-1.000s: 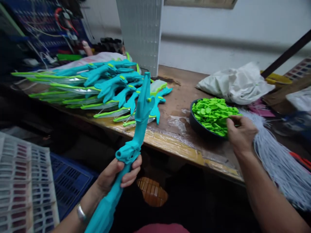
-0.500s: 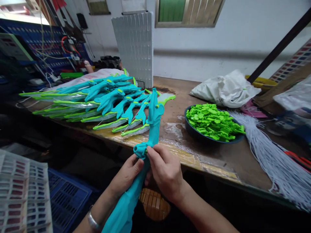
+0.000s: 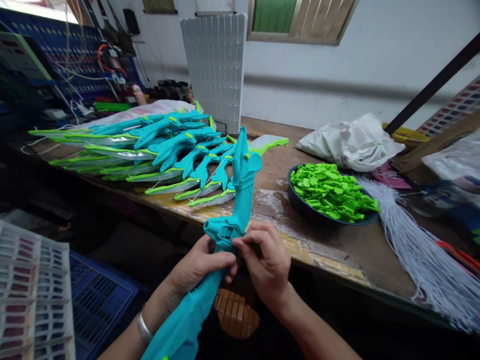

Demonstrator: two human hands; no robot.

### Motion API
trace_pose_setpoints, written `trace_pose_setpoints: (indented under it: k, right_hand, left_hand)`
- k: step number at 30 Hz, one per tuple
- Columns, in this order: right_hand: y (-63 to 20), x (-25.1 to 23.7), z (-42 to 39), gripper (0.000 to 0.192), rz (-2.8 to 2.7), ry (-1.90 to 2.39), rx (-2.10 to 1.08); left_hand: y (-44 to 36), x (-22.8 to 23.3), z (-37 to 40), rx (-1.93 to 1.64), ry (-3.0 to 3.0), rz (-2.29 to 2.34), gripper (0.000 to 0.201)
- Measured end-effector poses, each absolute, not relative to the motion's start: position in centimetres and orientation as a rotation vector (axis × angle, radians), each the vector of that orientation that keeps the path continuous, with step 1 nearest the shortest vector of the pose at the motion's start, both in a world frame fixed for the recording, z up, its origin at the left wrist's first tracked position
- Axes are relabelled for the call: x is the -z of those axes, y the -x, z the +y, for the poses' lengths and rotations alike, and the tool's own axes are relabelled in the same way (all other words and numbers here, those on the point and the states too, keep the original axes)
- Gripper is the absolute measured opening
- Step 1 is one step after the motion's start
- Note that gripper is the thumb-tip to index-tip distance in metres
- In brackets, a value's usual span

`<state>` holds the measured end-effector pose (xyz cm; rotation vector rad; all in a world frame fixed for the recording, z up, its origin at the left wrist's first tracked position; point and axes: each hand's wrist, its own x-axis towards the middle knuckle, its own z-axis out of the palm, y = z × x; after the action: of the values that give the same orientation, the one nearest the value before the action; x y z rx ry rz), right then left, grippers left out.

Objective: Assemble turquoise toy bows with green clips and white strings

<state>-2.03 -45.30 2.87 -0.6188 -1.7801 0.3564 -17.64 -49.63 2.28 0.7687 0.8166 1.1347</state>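
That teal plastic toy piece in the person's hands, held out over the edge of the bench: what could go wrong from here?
The teal toy piece is long, and its upper tip reaches over the row of finished toys; a swing might knock them out of line. The right hand pinches something small at the joint, mostly hidden; it could slip and drop below the table. The left hand grips only mid-shaft, so the piece may twist under pressure.

Smooth teal plastic toy [image 3: 240, 200] (slightly glossy), worn wooden table [image 3: 337, 250].
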Motion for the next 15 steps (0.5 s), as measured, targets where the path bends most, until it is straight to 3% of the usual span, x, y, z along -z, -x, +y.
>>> trace_pose_setpoints:
  k: [6,10,13,15]
  right_hand:
    - [2.1,-1.7,-46.4,0.008,-1.811,0.565,-0.502]
    - [1.0,-2.0,-46.2,0.025,-2.029,0.464,-0.353]
    - [0.2,-3.1,-45.6,0.024,-2.126,0.401,-0.183]
    - [-0.3,-4.0,-45.4,0.019,-2.091,0.476,-0.251]
  left_hand:
    - [17.7,-3.1,-49.4,-1.180,-0.809,0.936,0.028]
    - [18.6,-2.4,-49.6,-1.193,-0.805,0.939,0.029]
    - [19.1,-2.0,-49.9,-1.169,-0.832,0.906,0.033]
    - [19.3,-2.0,-50.1,-1.165,-0.832,0.889,0.034]
